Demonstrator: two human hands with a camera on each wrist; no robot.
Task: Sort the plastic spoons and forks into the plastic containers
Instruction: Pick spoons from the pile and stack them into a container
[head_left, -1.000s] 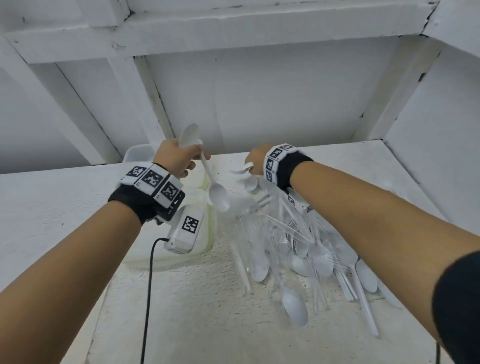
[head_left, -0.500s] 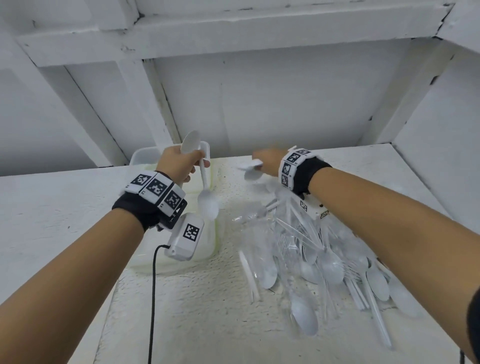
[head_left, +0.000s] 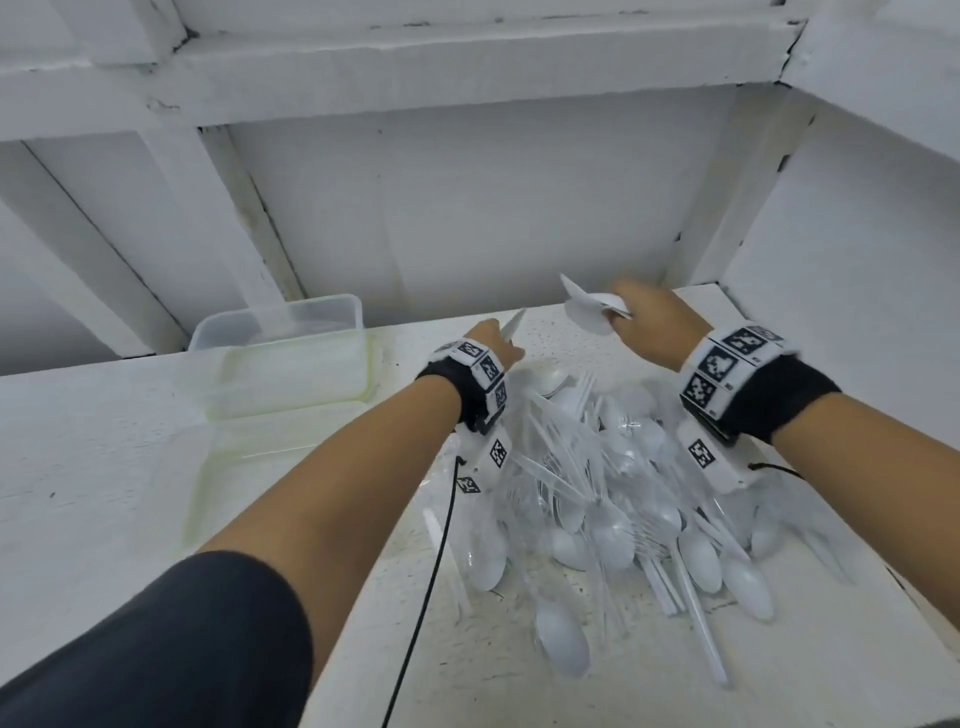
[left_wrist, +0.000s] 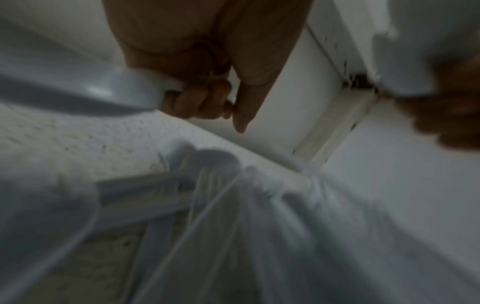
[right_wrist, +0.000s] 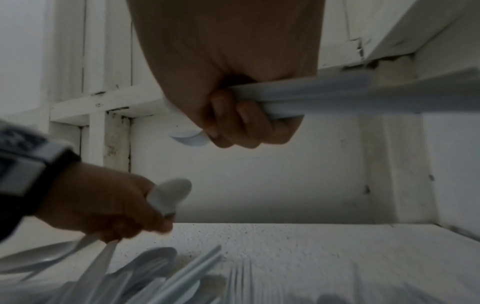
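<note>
A person's left hand (head_left: 493, 343) grips white plastic spoons (left_wrist: 109, 90) in curled fingers just above the heap of plastic cutlery (head_left: 623, 493), while the right hand (head_left: 649, 322) closes round a bundle of spoon handles (right_wrist: 350, 92), bowls (head_left: 589, 312) jutting leftward. The heap of mixed spoons and forks lies on a rough, speckled white shelf (head_left: 493, 675); two clear plastic containers (head_left: 283, 353) stand well apart to the left, the nearer one (head_left: 218, 483) low and hard to make out. The cutlery looks light, stiff and slick, likely to slide and tangle, so a handle grip seems safest. White-painted wooden walls (head_left: 467, 208) and beams, cracked at the joints, box in the shelf
</note>
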